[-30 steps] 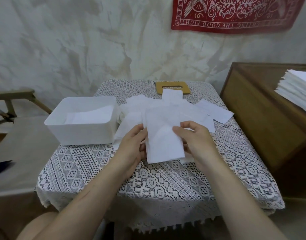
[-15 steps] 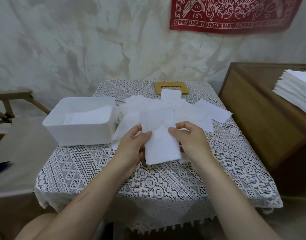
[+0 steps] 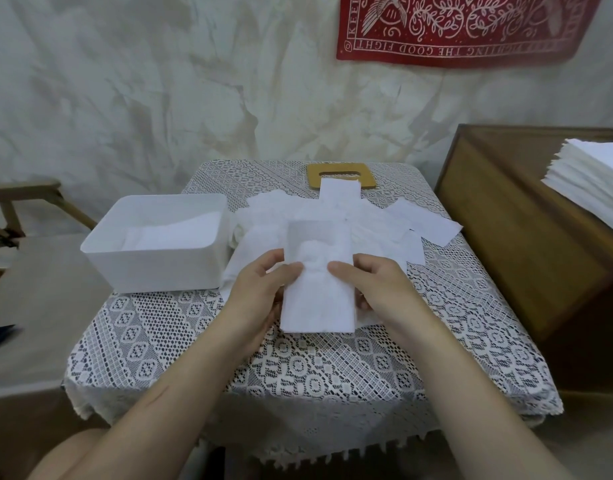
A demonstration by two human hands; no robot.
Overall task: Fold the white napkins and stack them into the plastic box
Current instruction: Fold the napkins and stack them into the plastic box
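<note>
The napkin (image 3: pixel 318 299) is now folded narrower than a second ago; right of the box (image 3: pixel 152 271) of folded ones, the left hand (image 3: pixel 260 289) pinches its left edge and the right hand (image 3: pixel 374 282) its right edge, over the desk (image 3: pixel 298 368), seemingly to crease the fold.

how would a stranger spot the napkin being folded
Start at the lace-covered table, plastic box on its left. Right of the box lies a heap of loose napkins. The folded napkin is the narrow strip nearest the viewer, the only one held by left hand and right hand.
</note>
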